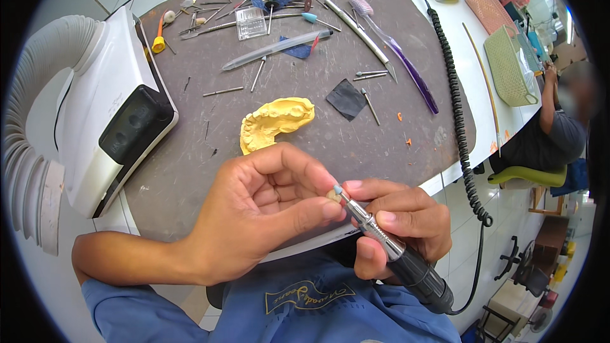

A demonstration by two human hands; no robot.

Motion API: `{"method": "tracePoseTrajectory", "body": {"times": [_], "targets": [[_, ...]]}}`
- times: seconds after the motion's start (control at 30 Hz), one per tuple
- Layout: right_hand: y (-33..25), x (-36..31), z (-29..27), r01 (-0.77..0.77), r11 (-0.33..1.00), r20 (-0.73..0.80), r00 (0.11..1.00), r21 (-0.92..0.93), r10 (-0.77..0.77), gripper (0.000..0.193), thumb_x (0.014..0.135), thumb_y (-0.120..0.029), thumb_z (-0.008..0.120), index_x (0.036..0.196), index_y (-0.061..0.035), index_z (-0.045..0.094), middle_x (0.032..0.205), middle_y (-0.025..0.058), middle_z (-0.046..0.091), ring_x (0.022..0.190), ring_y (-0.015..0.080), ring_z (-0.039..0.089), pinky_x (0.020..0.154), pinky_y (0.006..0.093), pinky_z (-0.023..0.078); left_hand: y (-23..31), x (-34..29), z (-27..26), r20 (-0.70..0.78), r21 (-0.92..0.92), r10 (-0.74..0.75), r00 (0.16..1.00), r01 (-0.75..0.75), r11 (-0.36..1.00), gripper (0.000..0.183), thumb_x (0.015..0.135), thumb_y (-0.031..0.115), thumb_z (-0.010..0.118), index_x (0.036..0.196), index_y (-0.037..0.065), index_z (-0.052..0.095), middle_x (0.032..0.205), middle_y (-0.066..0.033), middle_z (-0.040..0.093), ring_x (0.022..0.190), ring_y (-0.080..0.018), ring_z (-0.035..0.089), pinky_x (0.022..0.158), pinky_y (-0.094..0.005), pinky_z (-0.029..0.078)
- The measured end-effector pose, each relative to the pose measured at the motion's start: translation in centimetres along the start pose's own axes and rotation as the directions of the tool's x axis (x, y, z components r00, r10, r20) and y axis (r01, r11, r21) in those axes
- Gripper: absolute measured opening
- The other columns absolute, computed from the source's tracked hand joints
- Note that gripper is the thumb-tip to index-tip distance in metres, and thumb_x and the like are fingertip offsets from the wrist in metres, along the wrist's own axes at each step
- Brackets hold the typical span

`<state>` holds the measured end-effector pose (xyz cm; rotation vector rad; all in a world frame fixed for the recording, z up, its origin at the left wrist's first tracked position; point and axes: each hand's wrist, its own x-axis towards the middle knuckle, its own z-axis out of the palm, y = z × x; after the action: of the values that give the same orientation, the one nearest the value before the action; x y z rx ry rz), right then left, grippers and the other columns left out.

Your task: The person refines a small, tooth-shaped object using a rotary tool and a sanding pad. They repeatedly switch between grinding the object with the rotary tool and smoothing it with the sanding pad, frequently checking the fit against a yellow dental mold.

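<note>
Between the thumb and fingertips of my left hand (pixel 264 206) is a small tooth-coloured dental crown (pixel 333 195), mostly hidden by the fingers. My right hand (pixel 406 219) is closed around a silver and black dental handpiece (pixel 387 244). Its small light-blue polishing tip (pixel 338 188) meets the crown or sits right against it; I cannot tell which. Just beyond my left hand, a yellow plaster dental model (pixel 276 121) lies on the brown mat (pixel 190 178), its near end partly behind my fingers.
Burs, a clear pen, a knife (pixel 362 35), a purple toothbrush (pixel 397 51) and a black square (pixel 347 100) lie across the mat. A white dust extractor (pixel 121 114) stands left. The handpiece's coiled cord (pixel 454 108) runs down the right. Another person (pixel 559 121) sits far right.
</note>
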<state>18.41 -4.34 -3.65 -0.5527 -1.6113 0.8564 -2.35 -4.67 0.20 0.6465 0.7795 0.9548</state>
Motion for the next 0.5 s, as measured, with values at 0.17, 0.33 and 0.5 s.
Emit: {"method": "tracePoseTrajectory", "body": {"times": [0.17,0.33,0.5], "targets": [[-0.14,0.02,-0.16,-0.016,1.000,0.016,1.000,-0.014,0.016,0.046,0.078,0.004,0.088,0.113,-0.0011,0.058,0.097,0.0191,0.072,0.104,0.0449,0.075,0.080,0.0459,0.069,0.07,0.01,0.02,-0.003,0.011,-0.012,1.000,0.012,1.000,0.024,0.093,-0.008,0.073,0.110,0.002,0.059,0.107,-0.0128,0.070,0.096,-0.0161,0.071,0.084,-0.0314,0.061],[-0.31,0.18,-0.11,-0.038,0.999,0.028,0.999,-0.015,0.038,0.045,0.079,0.004,0.088,0.112,-0.0020,0.058,0.098,0.0189,0.072,0.105,0.0440,0.075,0.081,0.0456,0.068,0.06,-0.04,-0.04,-0.011,0.000,-0.019,1.000,0.019,1.000,0.025,0.093,-0.009,0.073,0.110,0.002,0.059,0.107,-0.0129,0.070,0.096,-0.0162,0.071,0.084,-0.0311,0.061],[-0.66,0.12,-0.24,-0.071,0.997,0.026,0.997,-0.005,0.071,0.045,0.079,0.004,0.088,0.112,-0.0026,0.058,0.098,0.0190,0.072,0.106,0.0432,0.075,0.081,0.0449,0.068,0.31,-0.04,0.17,-0.015,-0.001,-0.033,0.999,0.033,0.999,0.026,0.092,-0.011,0.073,0.109,0.002,0.059,0.107,-0.0128,0.070,0.096,-0.0162,0.071,0.085,-0.0312,0.061]]}}
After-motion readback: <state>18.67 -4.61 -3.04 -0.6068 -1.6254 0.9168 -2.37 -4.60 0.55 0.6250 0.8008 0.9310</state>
